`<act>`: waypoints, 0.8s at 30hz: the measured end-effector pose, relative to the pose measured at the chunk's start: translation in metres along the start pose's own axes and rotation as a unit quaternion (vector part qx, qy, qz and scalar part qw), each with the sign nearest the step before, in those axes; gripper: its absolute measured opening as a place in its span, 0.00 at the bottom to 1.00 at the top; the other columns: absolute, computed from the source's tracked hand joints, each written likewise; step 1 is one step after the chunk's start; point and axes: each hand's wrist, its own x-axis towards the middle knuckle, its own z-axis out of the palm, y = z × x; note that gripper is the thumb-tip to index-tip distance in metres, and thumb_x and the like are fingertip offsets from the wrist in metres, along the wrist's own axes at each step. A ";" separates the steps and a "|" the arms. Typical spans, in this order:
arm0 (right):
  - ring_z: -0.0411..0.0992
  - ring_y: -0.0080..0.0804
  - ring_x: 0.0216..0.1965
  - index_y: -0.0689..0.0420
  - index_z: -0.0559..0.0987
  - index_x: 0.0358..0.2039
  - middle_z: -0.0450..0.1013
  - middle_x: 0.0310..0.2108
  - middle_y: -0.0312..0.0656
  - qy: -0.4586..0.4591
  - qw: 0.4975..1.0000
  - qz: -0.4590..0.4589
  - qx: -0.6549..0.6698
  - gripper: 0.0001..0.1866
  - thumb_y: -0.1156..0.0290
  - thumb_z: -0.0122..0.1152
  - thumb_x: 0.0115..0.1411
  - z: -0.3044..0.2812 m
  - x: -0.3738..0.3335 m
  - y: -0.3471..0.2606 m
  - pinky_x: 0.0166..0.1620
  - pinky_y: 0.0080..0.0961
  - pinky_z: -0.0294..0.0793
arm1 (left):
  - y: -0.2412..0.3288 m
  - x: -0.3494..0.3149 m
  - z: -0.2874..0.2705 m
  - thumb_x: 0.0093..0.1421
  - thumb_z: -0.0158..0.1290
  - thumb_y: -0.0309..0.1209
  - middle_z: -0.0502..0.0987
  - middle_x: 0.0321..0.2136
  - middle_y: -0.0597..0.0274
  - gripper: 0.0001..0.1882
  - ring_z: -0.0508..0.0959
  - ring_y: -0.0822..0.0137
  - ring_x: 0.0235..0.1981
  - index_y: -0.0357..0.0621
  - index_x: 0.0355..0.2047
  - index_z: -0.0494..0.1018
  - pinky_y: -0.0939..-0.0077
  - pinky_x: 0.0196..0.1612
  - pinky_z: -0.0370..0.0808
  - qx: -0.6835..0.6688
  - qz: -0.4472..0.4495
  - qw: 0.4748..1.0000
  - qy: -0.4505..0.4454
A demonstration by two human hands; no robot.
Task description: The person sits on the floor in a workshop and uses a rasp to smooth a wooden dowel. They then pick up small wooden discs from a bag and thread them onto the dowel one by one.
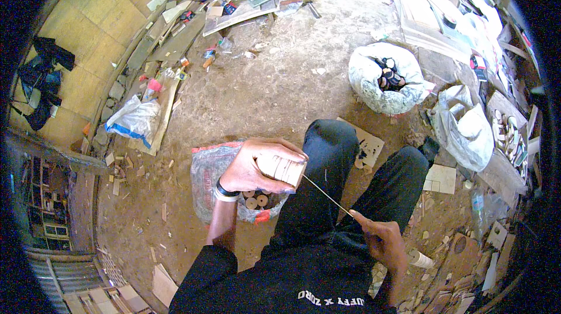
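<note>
Above the red sack (210,179), L hand (257,168) grips a stack of wood discs (283,169); R hand (383,238), right of sack, pinches a thin stick (327,196) running into the stack.

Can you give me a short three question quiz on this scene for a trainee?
1. True or false: the left hand holds a stack of round wooden discs.
2. What does the right hand pinch? A) a hammer B) a thin stick C) a brush
3. What lies in the sack under the left hand?

Key: 1 true. 2 B. 3 More round wooden discs.
</note>
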 end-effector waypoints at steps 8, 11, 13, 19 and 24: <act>0.71 0.43 0.19 0.50 0.77 0.60 0.68 0.20 0.50 -0.020 0.999 0.048 0.013 0.41 0.91 0.50 0.42 -0.003 0.002 -0.011 0.29 0.29 0.71 | 0.011 0.003 0.006 0.41 0.74 0.26 0.83 0.44 0.57 0.25 0.83 0.62 0.45 0.43 0.42 0.81 0.70 0.48 0.78 0.099 -0.007 0.995 0.021; 0.71 0.44 0.20 0.50 0.77 0.60 0.69 0.20 0.50 -0.031 0.997 0.062 0.016 0.41 0.91 0.50 0.42 -0.004 0.001 -0.011 0.29 0.30 0.71 | 0.011 0.004 0.012 0.41 0.74 0.26 0.83 0.44 0.58 0.25 0.83 0.62 0.44 0.43 0.42 0.81 0.71 0.47 0.79 0.135 0.018 0.989 0.051; 0.71 0.45 0.20 0.50 0.77 0.60 0.70 0.21 0.51 -0.022 0.999 0.044 0.013 0.41 0.90 0.51 0.42 -0.003 0.000 -0.010 0.29 0.31 0.71 | 0.011 0.002 0.014 0.41 0.74 0.26 0.83 0.43 0.58 0.25 0.83 0.62 0.44 0.43 0.42 0.81 0.70 0.48 0.79 0.143 -0.002 0.989 0.050; 0.72 0.45 0.20 0.50 0.76 0.61 0.71 0.21 0.51 -0.027 0.999 -0.012 0.013 0.42 0.90 0.52 0.41 0.001 0.005 -0.006 0.29 0.31 0.71 | 0.012 0.010 0.014 0.42 0.74 0.27 0.82 0.44 0.58 0.26 0.83 0.60 0.45 0.43 0.44 0.80 0.69 0.48 0.79 0.076 0.041 0.989 -0.118; 0.68 0.34 0.18 0.52 0.76 0.61 0.67 0.19 0.47 -0.091 0.994 0.057 0.015 0.41 0.90 0.53 0.42 0.004 0.009 0.000 0.26 0.27 0.68 | 0.004 0.027 0.051 0.44 0.73 0.30 0.81 0.44 0.58 0.28 0.83 0.56 0.45 0.46 0.48 0.79 0.66 0.48 0.79 0.075 0.046 0.975 -0.205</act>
